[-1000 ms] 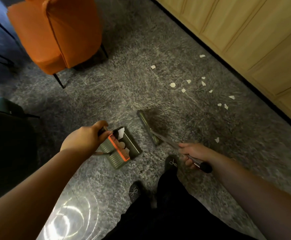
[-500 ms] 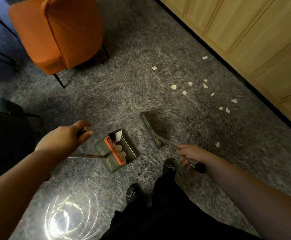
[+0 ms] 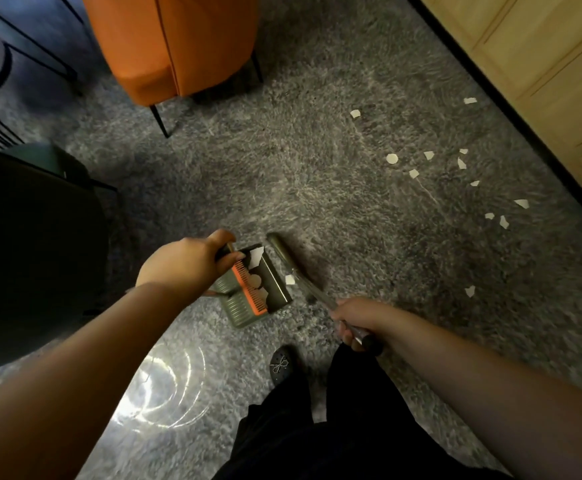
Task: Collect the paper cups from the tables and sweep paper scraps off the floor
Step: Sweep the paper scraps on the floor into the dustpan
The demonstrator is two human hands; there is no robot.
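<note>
An olive dustpan (image 3: 275,289) with an orange comb strip sits on the grey floor and holds a few white paper scraps. My left hand (image 3: 185,263) grips the top of its upright handle. My right hand (image 3: 355,320) grips the broom handle near its black end. The olive broom head (image 3: 282,252) lies just right of the dustpan mouth, with one scrap (image 3: 289,279) between them. Several white paper scraps (image 3: 455,174) lie scattered on the floor to the right, near the wooden cabinet. No paper cups are in view.
An orange armchair (image 3: 175,39) stands at the top left on thin black legs. A dark chair (image 3: 29,244) fills the left side. Light wooden cabinets (image 3: 542,64) with a black base run along the right. My dark trousers and a shoe (image 3: 280,365) are below.
My left hand moved forward and right over the dustpan handle. The broom head has come up close beside the dustpan mouth, bringing a scrap with it. The camera shifted slightly left.
</note>
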